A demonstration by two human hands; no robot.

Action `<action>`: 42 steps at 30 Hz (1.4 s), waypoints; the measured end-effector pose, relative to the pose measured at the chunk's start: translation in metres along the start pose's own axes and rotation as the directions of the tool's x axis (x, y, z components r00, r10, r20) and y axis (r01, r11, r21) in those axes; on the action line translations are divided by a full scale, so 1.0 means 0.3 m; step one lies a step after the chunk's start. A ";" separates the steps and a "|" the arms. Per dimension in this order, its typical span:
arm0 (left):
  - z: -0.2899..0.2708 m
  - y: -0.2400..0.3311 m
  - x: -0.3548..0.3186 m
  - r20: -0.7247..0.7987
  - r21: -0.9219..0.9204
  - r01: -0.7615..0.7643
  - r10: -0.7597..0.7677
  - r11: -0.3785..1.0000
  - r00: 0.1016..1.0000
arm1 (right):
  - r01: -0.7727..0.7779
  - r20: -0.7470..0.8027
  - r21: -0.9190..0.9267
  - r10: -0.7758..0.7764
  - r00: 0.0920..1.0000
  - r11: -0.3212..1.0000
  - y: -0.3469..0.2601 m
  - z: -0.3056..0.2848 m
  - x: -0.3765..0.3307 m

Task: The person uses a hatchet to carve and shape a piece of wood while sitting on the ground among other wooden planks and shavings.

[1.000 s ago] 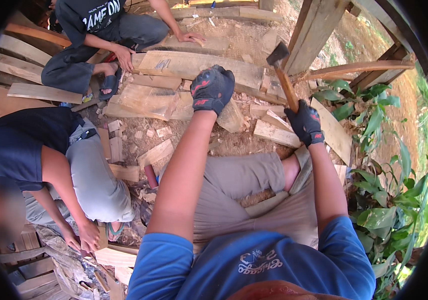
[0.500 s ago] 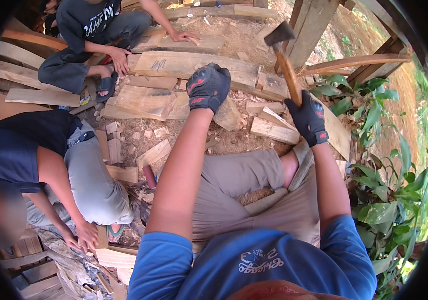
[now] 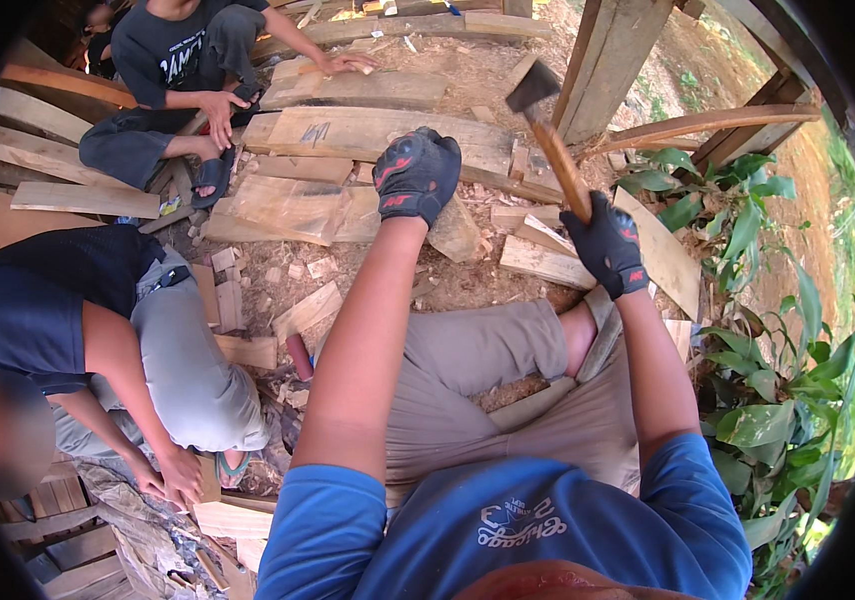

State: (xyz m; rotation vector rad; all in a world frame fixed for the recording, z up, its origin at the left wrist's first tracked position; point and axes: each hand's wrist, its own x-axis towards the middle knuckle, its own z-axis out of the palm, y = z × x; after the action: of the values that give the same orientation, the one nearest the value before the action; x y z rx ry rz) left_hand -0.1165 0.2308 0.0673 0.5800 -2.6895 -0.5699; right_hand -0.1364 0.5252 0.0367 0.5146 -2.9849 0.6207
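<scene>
black-and-red-gloved right hand [image 3: 608, 243] wrapped round my hatchet-like tool with dark metal head and brown wooden handle [image 3: 557, 160]; head sits beyond it, to its left. i'd grip firm, swing clear of my black-and-red-gloved left hand [image 3: 418, 175]. left looks curled, fingers hidden; can't tell what it pinches. pale angular wood block [image 3: 458, 234] beside it, partly covered.
</scene>
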 end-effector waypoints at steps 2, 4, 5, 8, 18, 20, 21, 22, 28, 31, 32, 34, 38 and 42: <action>0.003 0.000 0.002 0.004 0.003 -0.004 0.004 1.000 1.000 | -0.020 -0.071 0.070 0.025 0.997 0.997 -0.052 -0.065 0.010; 0.004 0.004 -0.001 -0.003 -0.005 0.006 -0.006 1.000 1.000 | -0.048 -0.117 0.041 0.053 0.992 0.998 -0.049 -0.039 0.026; 0.003 0.005 -0.002 -0.002 -0.006 0.006 -0.006 1.000 1.000 | -0.063 -0.141 0.028 0.067 0.988 0.998 -0.044 -0.010 0.033; -0.002 0.027 0.002 0.029 -0.006 0.017 -0.017 1.000 0.999 | -0.133 0.024 -0.054 0.134 0.991 0.990 0.052 0.157 0.013; -0.004 0.031 0.009 0.050 0.036 0.021 -0.023 0.999 0.998 | -0.261 0.199 0.318 0.205 0.958 0.911 0.125 0.032 -0.270; -0.016 0.044 0.014 0.091 0.058 0.056 -0.061 0.997 0.994 | -0.425 0.346 0.606 0.257 0.902 0.672 0.052 0.002 -0.403; -0.011 0.057 0.014 0.096 0.052 0.049 -0.053 0.997 0.994 | -0.382 0.290 0.757 0.251 0.924 0.531 0.030 0.041 -0.479; -0.009 0.071 0.015 0.101 0.049 0.043 -0.048 0.998 0.994 | -0.401 0.318 0.832 0.263 0.911 0.383 -0.012 0.058 -0.534; 0.015 0.112 0.027 0.073 0.133 -0.042 0.033 0.990 0.997 | -0.619 0.557 0.744 0.278 0.782 0.252 -0.039 0.183 -0.674; 0.033 0.162 0.009 0.054 0.134 -0.041 0.034 0.990 0.998 | -0.694 0.627 0.642 0.298 0.720 0.326 -0.035 0.198 -0.662; 0.039 0.200 0.002 0.066 0.131 -0.048 0.039 0.990 0.997 | -0.687 0.622 0.628 0.295 0.726 0.366 -0.014 0.221 -0.663; 0.054 0.245 -0.011 0.071 0.137 -0.083 0.074 0.987 0.995 | -0.661 0.613 0.603 0.271 0.742 0.447 0.018 0.276 -0.676; 0.102 0.329 -0.023 0.032 0.151 -0.127 0.123 0.980 0.992 | -0.704 0.664 0.609 0.251 0.705 0.366 0.020 0.323 -0.649; 0.164 0.452 -0.044 0.052 0.112 -0.140 0.135 0.984 0.989 | -0.689 0.634 0.640 0.273 0.724 0.341 0.033 0.378 -0.656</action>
State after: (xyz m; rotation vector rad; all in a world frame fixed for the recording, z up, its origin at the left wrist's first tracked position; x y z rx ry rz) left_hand -0.1678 0.3657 0.0821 0.4104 -2.7913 -0.3968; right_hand 0.0480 0.5502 -0.0938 -0.4319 -2.9095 2.4238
